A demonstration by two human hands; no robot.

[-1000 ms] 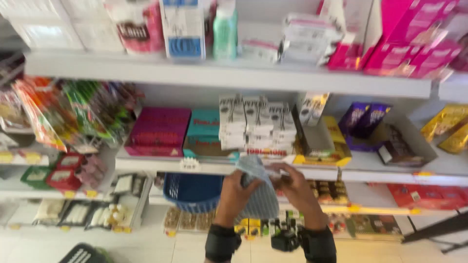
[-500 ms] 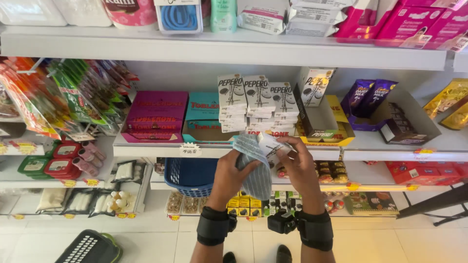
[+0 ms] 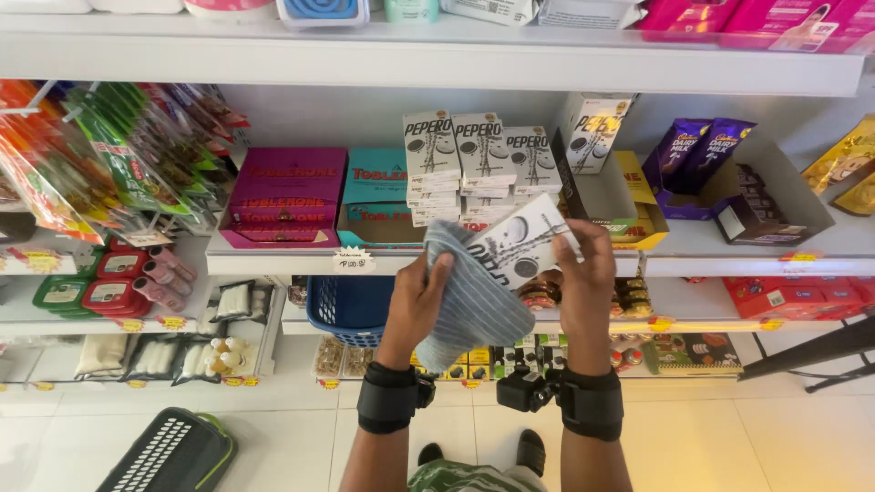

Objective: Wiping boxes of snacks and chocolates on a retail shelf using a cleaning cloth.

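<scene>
Your left hand (image 3: 421, 305) grips a grey ribbed cloth (image 3: 469, 301), fingers closed over its upper left edge, thumb in front. Your right hand (image 3: 583, 273) grasps a flat white snack box (image 3: 521, 241), pinched along its right side. Box and cloth touch: the cloth covers the box's lower left part, and the box stands tilted above it, in front of the middle shelf (image 3: 273, 262).

Step in hand, as judged: wiping the box with the cloth before it goes among its kind. The stack of matching white boxes (image 3: 465, 169) stands just beyond your hands on the middle shelf, right of the teal carton (image 3: 374, 178) and the pink carton (image 3: 287, 196).

Next move, as judged:
1. Keep the right hand's pinch firm; the box is light and held by one edge only.
2. Draw the cloth across the exposed face, then turn the box to reach the hidden face.
3. Keep the hands clear of the stack; it is near and stacked high, so a knock could topple it.

Surroundings: a blue basket (image 3: 351, 305) sits on the lower shelf to the left of your left hand. Purple packets (image 3: 697, 150) stand on the right. A dark slotted basket (image 3: 169, 451) lies on the floor at near left.
</scene>
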